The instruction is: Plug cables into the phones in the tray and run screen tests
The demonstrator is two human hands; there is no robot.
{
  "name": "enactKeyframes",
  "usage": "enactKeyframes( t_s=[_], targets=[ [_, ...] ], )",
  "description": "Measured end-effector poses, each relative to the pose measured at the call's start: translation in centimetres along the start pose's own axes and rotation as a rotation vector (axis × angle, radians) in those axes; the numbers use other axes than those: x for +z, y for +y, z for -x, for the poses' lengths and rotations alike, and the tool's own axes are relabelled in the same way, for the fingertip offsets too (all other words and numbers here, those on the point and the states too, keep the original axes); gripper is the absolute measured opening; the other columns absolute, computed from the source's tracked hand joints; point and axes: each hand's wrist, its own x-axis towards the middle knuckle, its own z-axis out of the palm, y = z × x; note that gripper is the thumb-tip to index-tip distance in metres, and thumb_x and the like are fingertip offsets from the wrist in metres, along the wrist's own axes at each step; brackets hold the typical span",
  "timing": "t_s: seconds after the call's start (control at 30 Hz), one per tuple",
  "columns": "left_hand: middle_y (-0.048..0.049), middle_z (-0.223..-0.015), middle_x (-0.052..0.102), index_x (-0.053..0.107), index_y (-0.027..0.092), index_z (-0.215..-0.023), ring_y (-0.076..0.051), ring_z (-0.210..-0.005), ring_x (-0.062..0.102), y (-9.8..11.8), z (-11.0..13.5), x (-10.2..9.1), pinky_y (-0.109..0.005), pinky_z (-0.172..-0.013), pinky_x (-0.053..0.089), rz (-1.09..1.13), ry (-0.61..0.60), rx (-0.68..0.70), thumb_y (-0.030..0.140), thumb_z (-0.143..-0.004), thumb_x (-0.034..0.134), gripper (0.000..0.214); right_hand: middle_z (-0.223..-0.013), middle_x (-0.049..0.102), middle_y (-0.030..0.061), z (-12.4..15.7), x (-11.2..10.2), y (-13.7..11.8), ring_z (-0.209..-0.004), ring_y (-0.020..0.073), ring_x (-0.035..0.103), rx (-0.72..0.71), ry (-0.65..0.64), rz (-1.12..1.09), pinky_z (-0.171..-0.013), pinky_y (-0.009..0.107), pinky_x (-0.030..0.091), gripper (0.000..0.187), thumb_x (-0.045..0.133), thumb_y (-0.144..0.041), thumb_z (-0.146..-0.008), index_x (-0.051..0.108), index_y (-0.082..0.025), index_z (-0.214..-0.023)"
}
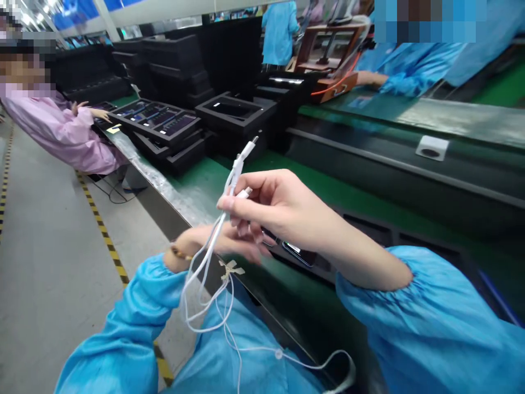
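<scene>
White charging cables (210,246) are pinched between the thumb and fingers of my right hand (283,205), raised over the bench edge. Their connector ends point up and away, and the loops hang down in front of my left wrist. My left hand (238,241) is behind and below, partly covered by the right one, with its fingers stretched out and slightly blurred. Close to its fingertips, a phone (298,254) with a lit patch on its screen lies in a black foam tray (369,230). The cables touch neither phone nor tray.
Black foam trays (184,134) holding phones are stacked at the far left of the green bench (200,180). A person in pink (61,126) sits beside them. Across the line, a person in blue (422,68) works near an orange-brown fixture (334,87). A thin white cord is taped at the bench edge.
</scene>
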Motion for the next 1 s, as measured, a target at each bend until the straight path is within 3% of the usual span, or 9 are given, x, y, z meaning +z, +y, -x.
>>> enactKeyframes(
  t_s=[0.07, 0.17, 0.23, 0.37, 0.5, 0.67, 0.83, 0.87, 1.0],
  targets=[
    [-0.0084, -0.099, 0.080, 0.079, 0.019, -0.105, -0.022, -0.086, 0.077, 1.6, 0.9, -2.2, -0.034, -0.078, 0.065, 0.022, 0.026, 0.012, 0.035, -0.079, 0.096, 0.035, -0.068, 0.069, 0.0013, -1.5, -1.6, 1.3, -0.055, 0.0092, 0.062, 0.019, 0.089, -0.037, -0.046, 0.016, 0.049, 0.030, 0.095, -0.029, -0.082, 0.071, -0.012, -0.079],
    [-0.0005, -0.091, 0.078, 0.076, 0.020, -0.099, -0.012, -0.085, 0.075, 3.5, 4.7, -6.4, -0.023, -0.084, 0.063, 0.149, 0.431, 0.268, 0.050, -0.082, 0.094, 0.039, -0.071, 0.071, 0.0040, -6.0, -3.7, 4.4, -0.058, 0.0075, 0.064, 0.110, 0.291, -0.112, -0.049, 0.014, 0.051, 0.021, 0.077, -0.012, -0.098, 0.071, -0.009, -0.077],
    [-0.0057, -0.099, 0.079, 0.074, 0.019, -0.106, -0.017, -0.095, 0.077, 3.6, 7.5, -7.9, -0.027, -0.087, 0.063, 0.090, 0.513, 0.264, 0.068, -0.087, 0.085, 0.054, -0.072, 0.071, 0.0042, -9.6, -4.8, 6.9, -0.057, 0.0062, 0.064, 0.177, 0.417, -0.183, -0.054, 0.014, 0.055, 0.023, 0.069, -0.008, -0.102, 0.071, -0.008, -0.079],
    [-0.0160, -0.119, 0.079, 0.059, 0.018, -0.137, -0.027, -0.109, 0.077, -0.1, 8.9, -6.3, -0.038, -0.095, 0.061, -0.148, 0.367, -0.140, 0.076, -0.068, 0.093, 0.096, -0.066, 0.063, 0.0013, -14.8, -6.1, 11.5, -0.055, 0.0043, 0.060, 0.296, 0.603, -0.254, -0.062, 0.012, 0.057, 0.030, 0.057, -0.002, -0.106, 0.062, -0.009, -0.078],
    [-0.0097, -0.093, 0.077, 0.057, 0.015, -0.129, -0.023, -0.084, 0.074, -4.3, 5.8, -3.4, -0.037, -0.083, 0.060, -0.338, 0.395, -0.171, 0.075, -0.063, 0.092, 0.096, -0.071, 0.065, 0.0043, -14.8, -8.0, 12.5, -0.063, 0.0082, 0.068, 0.309, 0.632, -0.237, -0.073, 0.017, 0.063, 0.025, 0.057, -0.012, -0.111, 0.062, -0.009, -0.086],
    [-0.0074, -0.095, 0.073, 0.062, 0.016, -0.124, -0.022, -0.081, 0.070, -4.0, 4.0, -3.5, -0.035, -0.078, 0.058, -0.436, 0.357, -0.107, 0.072, -0.066, 0.089, 0.084, -0.091, 0.075, 0.0052, -6.8, -13.3, 8.6, -0.081, 0.0165, 0.075, 0.207, 0.734, -0.024, -0.084, 0.030, 0.065, 0.023, 0.075, -0.024, -0.103, 0.065, -0.014, -0.121],
    [-0.0159, -0.123, 0.070, 0.075, 0.021, -0.127, -0.030, -0.102, 0.069, -0.2, 7.0, -3.5, -0.042, -0.088, 0.057, -0.994, 0.382, 0.208, 0.063, -0.088, 0.078, 0.057, -0.104, 0.080, 0.0100, 6.9, -20.0, 6.2, -0.098, 0.0293, 0.075, 0.175, 0.646, 0.957, -0.100, 0.049, 0.060, 0.031, 0.068, -0.048, -0.101, 0.078, -0.020, -0.106],
    [-0.0148, -0.122, 0.071, 0.077, 0.023, -0.123, -0.030, -0.104, 0.069, 0.0, 8.1, -2.9, -0.043, -0.092, 0.058, -1.021, 0.300, 0.243, 0.059, -0.093, 0.075, 0.047, -0.106, 0.080, 0.0105, 9.3, -20.9, 6.5, -0.098, 0.0313, 0.075, 0.246, 0.673, 1.029, -0.099, 0.051, 0.060, 0.035, 0.064, -0.052, -0.101, 0.079, -0.021, -0.108],
    [-0.0061, -0.122, 0.076, 0.078, 0.042, -0.132, -0.030, -0.110, 0.073, -3.4, 12.8, 1.6, -0.042, -0.097, 0.060, -0.850, -0.672, -0.171, 0.048, -0.104, 0.063, 0.033, -0.124, 0.078, 0.0159, 16.5, -22.1, 9.7, -0.112, 0.0373, 0.074, 0.474, 0.592, 1.125, -0.103, 0.054, 0.059, 0.056, 0.050, -0.061, -0.098, 0.077, -0.018, -0.122]
  ],
)
